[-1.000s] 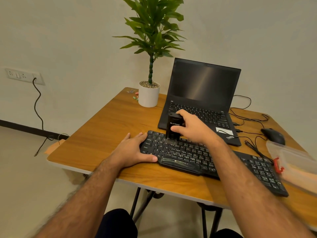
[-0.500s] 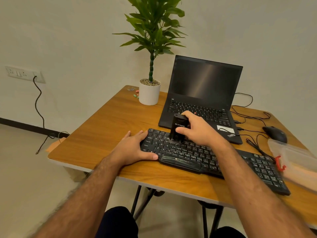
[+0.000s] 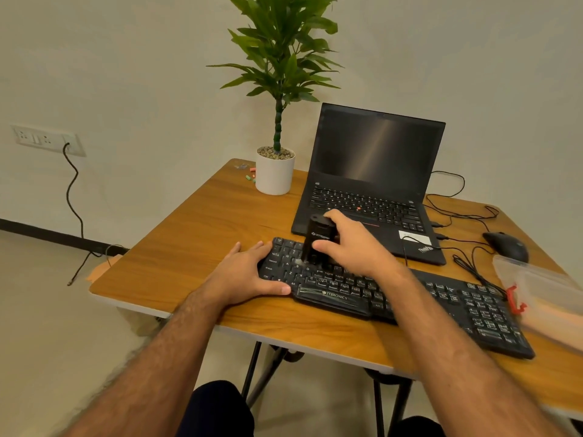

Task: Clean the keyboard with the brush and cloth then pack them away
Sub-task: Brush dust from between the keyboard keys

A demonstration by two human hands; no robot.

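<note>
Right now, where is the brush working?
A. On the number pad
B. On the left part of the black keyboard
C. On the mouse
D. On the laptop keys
B: the right hand holds the brush upright on the keyboard's left keys.

Wood-grain table [image 3: 195, 247], matt plastic keyboard [image 3: 473, 304]

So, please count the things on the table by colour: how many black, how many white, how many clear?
Black: 4: keyboard, brush, laptop, mouse
White: 1: plant pot
Clear: 1: plastic box
Total: 6
</note>
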